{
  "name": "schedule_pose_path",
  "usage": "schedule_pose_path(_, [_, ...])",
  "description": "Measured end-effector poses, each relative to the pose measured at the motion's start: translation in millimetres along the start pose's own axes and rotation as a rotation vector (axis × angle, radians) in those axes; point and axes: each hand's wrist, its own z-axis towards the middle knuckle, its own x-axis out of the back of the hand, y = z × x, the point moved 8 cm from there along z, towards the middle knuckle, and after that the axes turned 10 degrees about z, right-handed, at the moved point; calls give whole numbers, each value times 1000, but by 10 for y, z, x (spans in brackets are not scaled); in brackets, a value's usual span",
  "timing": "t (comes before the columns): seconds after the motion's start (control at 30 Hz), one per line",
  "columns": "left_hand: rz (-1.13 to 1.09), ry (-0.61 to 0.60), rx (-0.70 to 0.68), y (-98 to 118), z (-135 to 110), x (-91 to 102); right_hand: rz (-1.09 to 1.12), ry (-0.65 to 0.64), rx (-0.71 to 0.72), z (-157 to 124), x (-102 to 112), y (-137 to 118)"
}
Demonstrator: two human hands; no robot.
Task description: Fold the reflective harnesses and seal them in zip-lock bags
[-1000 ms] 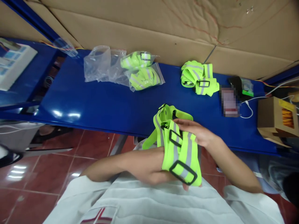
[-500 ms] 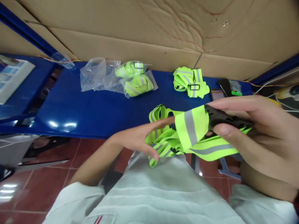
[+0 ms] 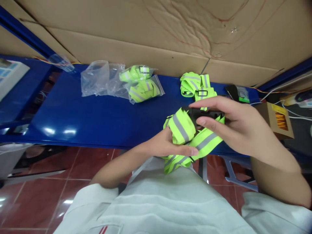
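A neon-yellow reflective strap (image 3: 182, 126) with a grey stripe is bunched between my hands above the bench's front edge. My left hand (image 3: 170, 143) is wrapped around the folded strap, its thumb lying across the front and the other fingers hidden behind. My right hand (image 3: 234, 125) pinches a black plastic buckle (image 3: 206, 114) on the strap between thumb and fingers. Loose lengths of the strap hang below my left hand, over my pale shirt. Just behind my hands lies another rolled reflective strap (image 3: 191, 83) with a black slider.
On the blue bench (image 3: 97, 120) lie bagged reflective straps (image 3: 145, 91) and clear plastic bags (image 3: 95, 78). At the right are a black object (image 3: 232, 92), a small cardboard box (image 3: 275, 120) and white cables. A cardboard-covered wall (image 3: 126, 42) stands behind the bench.
My right hand has moved left with the black buckle, bringing it close to my left hand. My left hand has closed from a spread pose around the strap.
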Motion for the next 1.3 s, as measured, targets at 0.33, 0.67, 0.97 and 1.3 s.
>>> schedule_pose_path(0.33, [21, -119, 13, -124, 77, 18, 225, 50, -115, 132, -15, 293])
schedule_pose_path(0.67, [-245, -72, 198, -488, 296, 39, 631, 151, -348, 338, -77, 937])
schedule_pose_path(0.97, [-111, -220, 139, -600, 245, 268, 619, 213, -449, 268, -482, 1660])
schedule_pose_path(1.3, [-25, -403, 178, -592, 246, 266, 805, 238, -542, 101, -358, 1676])
